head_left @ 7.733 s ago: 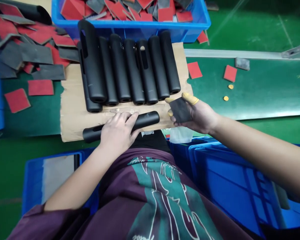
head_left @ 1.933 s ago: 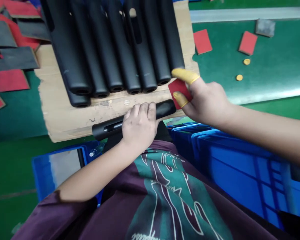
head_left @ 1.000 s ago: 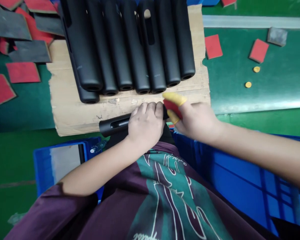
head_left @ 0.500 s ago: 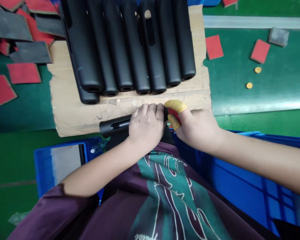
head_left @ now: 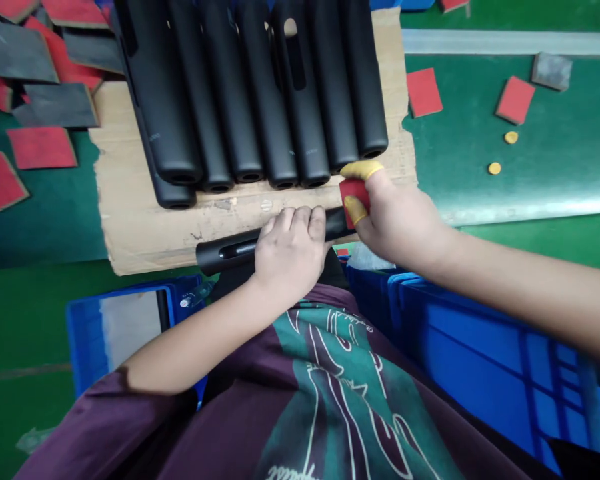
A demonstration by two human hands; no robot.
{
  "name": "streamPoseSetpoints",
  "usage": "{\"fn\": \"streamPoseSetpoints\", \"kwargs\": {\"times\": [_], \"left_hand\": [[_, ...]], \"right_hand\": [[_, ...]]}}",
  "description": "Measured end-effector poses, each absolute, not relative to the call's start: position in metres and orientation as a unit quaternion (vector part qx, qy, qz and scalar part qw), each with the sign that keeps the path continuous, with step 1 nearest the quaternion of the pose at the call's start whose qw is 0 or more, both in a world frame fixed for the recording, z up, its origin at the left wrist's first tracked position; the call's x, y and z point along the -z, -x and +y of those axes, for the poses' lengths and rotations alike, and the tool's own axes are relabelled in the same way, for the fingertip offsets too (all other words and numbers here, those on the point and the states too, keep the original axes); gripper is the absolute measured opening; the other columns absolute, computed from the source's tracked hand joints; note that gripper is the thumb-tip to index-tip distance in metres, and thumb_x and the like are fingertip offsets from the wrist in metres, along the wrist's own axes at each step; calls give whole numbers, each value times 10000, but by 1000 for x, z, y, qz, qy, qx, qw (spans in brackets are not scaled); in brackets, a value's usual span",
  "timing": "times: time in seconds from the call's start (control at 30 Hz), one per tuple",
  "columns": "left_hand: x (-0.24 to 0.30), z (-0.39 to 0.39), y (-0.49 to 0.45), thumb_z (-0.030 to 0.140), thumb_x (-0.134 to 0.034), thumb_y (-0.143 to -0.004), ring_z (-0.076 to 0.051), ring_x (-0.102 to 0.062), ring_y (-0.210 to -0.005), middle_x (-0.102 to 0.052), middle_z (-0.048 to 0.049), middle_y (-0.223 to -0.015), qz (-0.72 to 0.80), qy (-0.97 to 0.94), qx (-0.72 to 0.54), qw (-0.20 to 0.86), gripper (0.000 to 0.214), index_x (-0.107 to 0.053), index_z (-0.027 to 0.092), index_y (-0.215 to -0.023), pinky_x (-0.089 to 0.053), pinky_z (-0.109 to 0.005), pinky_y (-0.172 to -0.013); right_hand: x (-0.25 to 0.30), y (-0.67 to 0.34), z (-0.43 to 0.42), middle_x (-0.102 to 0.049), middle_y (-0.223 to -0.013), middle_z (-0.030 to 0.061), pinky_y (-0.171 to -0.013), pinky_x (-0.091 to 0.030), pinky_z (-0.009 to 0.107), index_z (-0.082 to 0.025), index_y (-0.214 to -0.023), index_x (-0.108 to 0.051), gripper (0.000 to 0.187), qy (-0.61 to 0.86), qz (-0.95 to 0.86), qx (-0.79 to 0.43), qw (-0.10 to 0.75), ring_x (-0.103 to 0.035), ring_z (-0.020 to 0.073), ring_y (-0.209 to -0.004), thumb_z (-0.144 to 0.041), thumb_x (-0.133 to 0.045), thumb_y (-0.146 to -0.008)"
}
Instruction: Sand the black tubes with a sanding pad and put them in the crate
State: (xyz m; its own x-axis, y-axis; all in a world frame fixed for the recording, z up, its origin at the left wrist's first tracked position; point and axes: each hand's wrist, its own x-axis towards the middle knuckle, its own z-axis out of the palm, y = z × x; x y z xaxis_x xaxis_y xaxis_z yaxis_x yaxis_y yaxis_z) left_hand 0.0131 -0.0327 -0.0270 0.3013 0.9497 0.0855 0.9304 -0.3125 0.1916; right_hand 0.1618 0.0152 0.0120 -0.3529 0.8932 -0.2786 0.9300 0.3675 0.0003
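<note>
My left hand (head_left: 291, 257) is wrapped over a black tubular plastic housing (head_left: 210, 257) lying across the front edge of the cardboard. A long slot shows in the housing's left part, and its middle is hidden under my fingers. My right hand (head_left: 397, 213), with yellow covers on the thumb and a finger, pinches a red sanding pad (head_left: 351, 193). The pad is at the right end of the housing; whether it touches the housing I cannot tell. Just beyond my hands, several similar black housings (head_left: 245, 120) lie side by side.
Cardboard (head_left: 130, 200) lies on the green bench (head_left: 480, 133). Red and grey pads (head_left: 45, 147) are heaped at the left, and more red pads (head_left: 516, 100) lie at the right near two yellow caps (head_left: 495, 168). Blue crates (head_left: 460, 333) stand below the bench on both sides.
My right hand has moved up and slightly right from the housing's end, so more of the red sanding pad shows. My left hand still grips the housing in nearly the same place.
</note>
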Motion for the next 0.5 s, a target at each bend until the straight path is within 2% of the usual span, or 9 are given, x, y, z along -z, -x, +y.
{"fn": "streamPoseSetpoints", "kwargs": {"times": [0.13,0.23,0.3,0.4,0.5], "left_hand": [[27,-32,-12,266,-538,-931,-312,-632,-973,-710,-179,-1073,580,-808,-91,55,383,-614,69,-1250,-513,-433,-838],[27,-32,-12,317,-572,-925,-321,-628,-979,-702,-195,-1083,580,-807,-96,51,410,-616,57,-1239,-515,-434,-828],[27,-33,-13,350,-597,-913,-328,-627,-978,-700,-199,-1082,579,-807,-100,51,439,-615,55,-1238,-517,-440,-816],[29,-34,-13,349,-599,-912,-324,-625,-981,-703,-187,-1088,579,-807,-105,54,441,-607,72,-1256,-512,-440,-822],[32,-35,-12,350,-596,-915,-315,-628,-972,-706,-179,-1095,580,-805,-113,45,434,-607,86,-1260,-505,-430,-820]], "right_hand": [[-13,-160,12,-727,-734,101,-519,-355,300,-123,-1397,-498,512,-526,835,89,135,-659,257,-623,-321,-377,-941],[-15,-168,22,-733,-764,102,-559,-406,326,-130,-1433,-461,542,-575,804,90,121,-670,273,-655,-308,-420,-923],[-19,-180,29,-739,-828,101,-598,-457,358,-151,-1419,-479,556,-596,792,109,79,-682,290,-704,-287,-464,-881],[-28,-200,31,-743,-981,107,-708,-528,403,-190,-1313,-580,464,-578,803,140,-35,-697,282,-824,-304,-479,-876],[-30,-215,28,-707,-1185,144,-840,-541,389,-180,-1292,-590,427,-563,801,168,-116,-686,254,-993,-324,-519,-897]]}}
